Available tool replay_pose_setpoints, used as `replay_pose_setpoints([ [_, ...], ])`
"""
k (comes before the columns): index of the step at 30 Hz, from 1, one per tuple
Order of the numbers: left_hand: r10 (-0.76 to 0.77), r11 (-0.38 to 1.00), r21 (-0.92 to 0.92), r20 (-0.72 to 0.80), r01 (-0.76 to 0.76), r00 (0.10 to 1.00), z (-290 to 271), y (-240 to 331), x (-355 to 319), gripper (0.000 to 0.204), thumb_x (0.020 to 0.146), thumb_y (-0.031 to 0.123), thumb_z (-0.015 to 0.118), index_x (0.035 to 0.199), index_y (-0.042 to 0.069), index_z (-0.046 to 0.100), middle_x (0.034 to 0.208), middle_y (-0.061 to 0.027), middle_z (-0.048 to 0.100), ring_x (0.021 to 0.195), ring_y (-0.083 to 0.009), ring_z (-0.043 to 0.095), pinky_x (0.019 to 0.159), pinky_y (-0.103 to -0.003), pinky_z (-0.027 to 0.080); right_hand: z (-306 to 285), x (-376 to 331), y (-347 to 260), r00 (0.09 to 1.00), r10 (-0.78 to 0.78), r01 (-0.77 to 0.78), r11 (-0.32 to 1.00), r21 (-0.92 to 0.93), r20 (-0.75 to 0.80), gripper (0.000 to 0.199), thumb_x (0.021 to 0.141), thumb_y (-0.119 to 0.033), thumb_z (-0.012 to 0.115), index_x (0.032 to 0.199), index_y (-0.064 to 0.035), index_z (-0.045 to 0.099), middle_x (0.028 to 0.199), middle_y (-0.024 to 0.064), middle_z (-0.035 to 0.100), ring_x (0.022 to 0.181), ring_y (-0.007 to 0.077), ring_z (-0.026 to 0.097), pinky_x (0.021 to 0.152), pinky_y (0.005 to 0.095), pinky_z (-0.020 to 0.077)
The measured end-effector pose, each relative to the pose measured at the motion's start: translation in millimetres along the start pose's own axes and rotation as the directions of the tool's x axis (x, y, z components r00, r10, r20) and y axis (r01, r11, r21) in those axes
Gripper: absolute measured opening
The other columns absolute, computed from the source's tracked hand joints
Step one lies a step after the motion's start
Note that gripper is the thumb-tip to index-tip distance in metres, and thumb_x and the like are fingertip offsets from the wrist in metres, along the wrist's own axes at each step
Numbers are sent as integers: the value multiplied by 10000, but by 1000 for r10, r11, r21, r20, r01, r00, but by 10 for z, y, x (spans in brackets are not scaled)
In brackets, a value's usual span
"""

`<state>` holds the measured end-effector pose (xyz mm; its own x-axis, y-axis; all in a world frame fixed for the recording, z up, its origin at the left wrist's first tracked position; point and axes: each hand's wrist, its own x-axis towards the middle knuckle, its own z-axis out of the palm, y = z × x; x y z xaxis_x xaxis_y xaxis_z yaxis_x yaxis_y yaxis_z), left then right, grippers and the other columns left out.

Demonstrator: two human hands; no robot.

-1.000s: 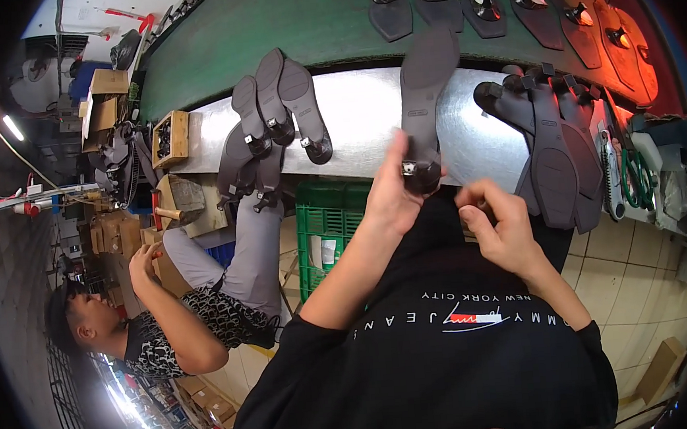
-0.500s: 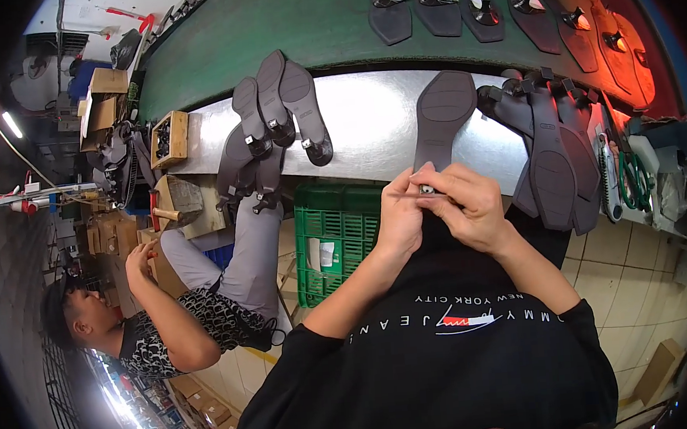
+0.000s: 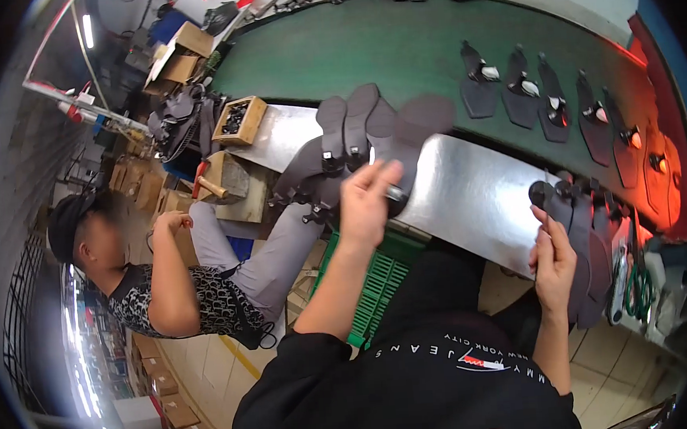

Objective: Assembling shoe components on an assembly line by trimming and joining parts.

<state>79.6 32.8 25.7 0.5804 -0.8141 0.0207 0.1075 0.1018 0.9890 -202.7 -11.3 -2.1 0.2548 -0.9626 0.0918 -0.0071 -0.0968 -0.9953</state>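
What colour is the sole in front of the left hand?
The sole is dark grey, seen in the head view, slightly blurred.

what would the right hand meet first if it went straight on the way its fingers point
The right hand would probably meet the round black end at the left of the pile of dark soles, though depth is unclear.

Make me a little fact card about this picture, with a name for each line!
Left hand: at the heel end of a blurred dark sole
Right hand: beside a pile of soles; hard to tell what it grips
Worktop: metal strip beside a green surface
On the green: row of soles, rightmost ones lit red
Box: wooden box, small dark parts inside
Below: green crate
Other person: dark cap, patterned top
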Motion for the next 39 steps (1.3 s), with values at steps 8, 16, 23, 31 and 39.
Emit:
replay_pose_setpoints([
  [8,462,845,442,-326,-299,824,-893,366,971,475,930,187,583,1331,-29,448,1190,-153,578,1066,-172,557,907,-295,442,-414,173,124,983,-129,90,959,-267,-132,322,867,16,534,1177,-12,617,798,4,529,632,66,444,555,207,358],
  [16,130,819,510,284,-264,950,1174,-255,1696,547,844,210,695,1309,10,489,1221,-175,576,1097,-202,561,924,-303,441,-921,316,149,925,-373,184,606,-774,-72,196,747,-105,667,937,-109,715,716,87,576,704,266,552,631,393,448],
  [23,192,562,673,460,-482,867,1299,-1544,3014,533,905,321,598,1340,43,467,1193,-181,601,1066,-251,585,917,-336,434,-833,426,663,917,-386,150,571,-807,-103,281,766,-148,564,1015,-177,692,825,67,509,814,245,510,696,362,448],
  [31,288,498,627,533,-599,796,1626,-1728,3175,442,910,321,599,1217,7,543,1081,-151,641,965,-250,610,858,-350,459,-848,473,678,926,-360,51,410,-911,-110,242,739,-156,576,968,-136,656,850,54,491,847,201,511,709,353,365],
  [39,364,376,661,540,-650,759,1510,-1591,2814,358,875,338,642,990,7,567,901,-118,654,773,-248,584,739,-366,462,-778,279,549,929,-348,13,378,-926,-129,456,726,-141,607,1183,-142,598,970,90,504,970,258,486,967,528,299],
])
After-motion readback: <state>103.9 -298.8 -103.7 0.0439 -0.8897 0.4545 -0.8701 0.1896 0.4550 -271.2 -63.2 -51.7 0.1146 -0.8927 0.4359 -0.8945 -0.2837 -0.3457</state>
